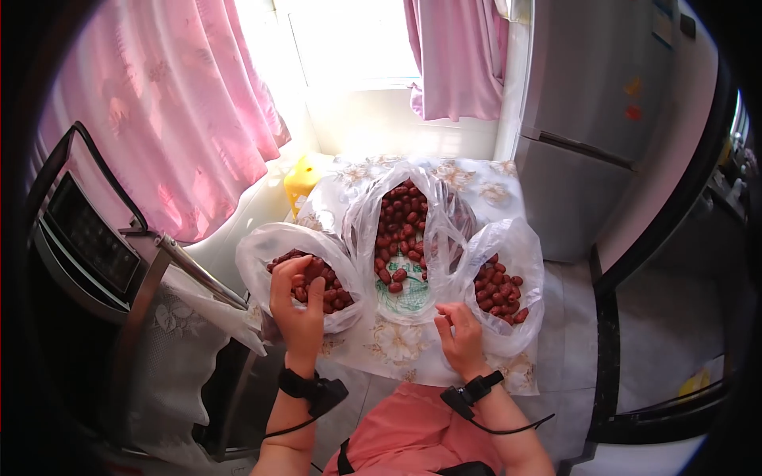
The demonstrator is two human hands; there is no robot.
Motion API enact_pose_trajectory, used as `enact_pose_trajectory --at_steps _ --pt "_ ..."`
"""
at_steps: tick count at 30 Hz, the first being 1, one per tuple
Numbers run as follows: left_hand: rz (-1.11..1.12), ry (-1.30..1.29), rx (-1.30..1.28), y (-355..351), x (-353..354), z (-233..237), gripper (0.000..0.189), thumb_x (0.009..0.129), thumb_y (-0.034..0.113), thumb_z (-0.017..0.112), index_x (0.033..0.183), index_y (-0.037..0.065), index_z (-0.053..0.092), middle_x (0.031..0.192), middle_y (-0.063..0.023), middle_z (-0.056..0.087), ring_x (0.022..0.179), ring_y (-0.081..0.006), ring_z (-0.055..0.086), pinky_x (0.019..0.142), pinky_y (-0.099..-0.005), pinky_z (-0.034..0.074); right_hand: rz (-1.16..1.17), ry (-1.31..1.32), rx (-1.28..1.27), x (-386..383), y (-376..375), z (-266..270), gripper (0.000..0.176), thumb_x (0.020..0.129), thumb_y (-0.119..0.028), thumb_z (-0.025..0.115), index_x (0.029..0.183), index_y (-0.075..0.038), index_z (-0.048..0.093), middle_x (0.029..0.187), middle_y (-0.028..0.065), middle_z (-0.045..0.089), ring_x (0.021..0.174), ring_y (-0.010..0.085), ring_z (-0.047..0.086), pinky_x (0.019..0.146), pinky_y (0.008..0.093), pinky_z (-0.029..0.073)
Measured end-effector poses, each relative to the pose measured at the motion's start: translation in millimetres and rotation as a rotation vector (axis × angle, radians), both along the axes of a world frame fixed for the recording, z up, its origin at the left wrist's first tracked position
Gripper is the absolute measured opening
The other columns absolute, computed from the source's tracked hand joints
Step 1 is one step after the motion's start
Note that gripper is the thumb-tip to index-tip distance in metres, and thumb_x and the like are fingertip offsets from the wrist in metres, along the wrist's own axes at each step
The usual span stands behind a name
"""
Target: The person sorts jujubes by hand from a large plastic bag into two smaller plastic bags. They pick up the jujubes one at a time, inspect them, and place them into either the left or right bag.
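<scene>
Three clear plastic bags of red dates are on a cloth-covered table. My left hand (298, 313) is over the left bag (258, 246), thumb and curved fingers apart, with dates (333, 295) showing beyond and beside them. My right hand (460, 337) is between the middle bag (361, 230) and the right bag (520, 238). Its fingers are curled together near the plastic edges; whatever they may hold is too small to make out. Dates (403, 214) fill the back of the middle bag, and green print shows on its front. More dates (498, 293) lie in the right bag.
The table has a floral cloth (397, 343). A yellow plastic object (300, 181) stands at its back left corner. A grey fridge (579, 182) is at the right, a dark appliance (87, 238) at the left. Pink curtains (167, 119) hang by the window.
</scene>
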State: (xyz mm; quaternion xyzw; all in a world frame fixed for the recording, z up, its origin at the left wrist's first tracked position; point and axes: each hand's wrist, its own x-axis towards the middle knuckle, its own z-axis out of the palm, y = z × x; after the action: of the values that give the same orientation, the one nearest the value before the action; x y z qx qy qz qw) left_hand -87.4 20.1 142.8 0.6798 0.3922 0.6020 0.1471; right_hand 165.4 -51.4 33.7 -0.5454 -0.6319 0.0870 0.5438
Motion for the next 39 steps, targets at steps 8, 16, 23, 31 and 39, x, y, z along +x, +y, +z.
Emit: enact_pose_trajectory --at_steps 8,16,23,31,39 --pt "-0.207 0.214 -0.135 -24 35 -24 0.03 0.086 -0.001 0.07 0.115 0.002 0.066 0.118 -0.013 0.063 0.112 -0.0278 0.061 0.093 -0.0354 0.05 0.002 -0.033 -0.02 0 0 2 0.017 0.097 -0.014 0.068 0.111 -0.004 0.066 0.099 0.0134 0.066 0.083 0.0344 0.066 0.071 0.0415 0.052" --pt "-0.193 0.516 -0.086 -5 84 -73 0.042 0.083 -0.001 0.07 0.124 -0.001 0.062 0.131 -0.0193 0.06 0.122 -0.0397 0.057 0.103 -0.0456 0.047 -0.012 -0.017 -0.014 -1 -1 3 0.016 0.097 -0.013 0.068 0.11 -0.005 0.067 0.099 0.0128 0.066 0.081 0.0323 0.066 0.069 0.0408 0.053" --pt "-0.121 0.602 -0.157 12 80 -101 0.038 0.081 0.0 0.07 0.119 -0.001 0.067 0.126 -0.0162 0.06 0.115 -0.0365 0.059 0.096 -0.045 0.05 -0.006 -0.013 -0.009 -1 1 2 0.014 0.096 -0.011 0.069 0.108 -0.005 0.067 0.093 0.0114 0.066 0.075 0.0301 0.066 0.066 0.0396 0.053" --pt "-0.088 0.481 -0.162 11 84 -97 0.027 0.079 0.0 0.071 0.105 0.004 0.069 0.11 -0.0125 0.063 0.099 -0.0354 0.065 0.084 -0.0435 0.054 -0.003 -0.025 -0.014 -2 1 4 0.012 0.096 -0.011 0.069 0.105 -0.005 0.067 0.092 0.0106 0.066 0.075 0.03 0.067 0.065 0.0402 0.052" --pt "-0.388 0.171 -0.443 -3 93 -99 0.033 0.086 -0.008 0.065 0.117 0.003 0.064 0.106 -0.0116 0.066 0.097 -0.0277 0.07 0.083 -0.0363 0.057 0.0 -0.046 0.001 -1 1 0 0.013 0.095 -0.012 0.07 0.106 -0.006 0.068 0.092 0.011 0.067 0.076 0.0313 0.067 0.066 0.0411 0.052"
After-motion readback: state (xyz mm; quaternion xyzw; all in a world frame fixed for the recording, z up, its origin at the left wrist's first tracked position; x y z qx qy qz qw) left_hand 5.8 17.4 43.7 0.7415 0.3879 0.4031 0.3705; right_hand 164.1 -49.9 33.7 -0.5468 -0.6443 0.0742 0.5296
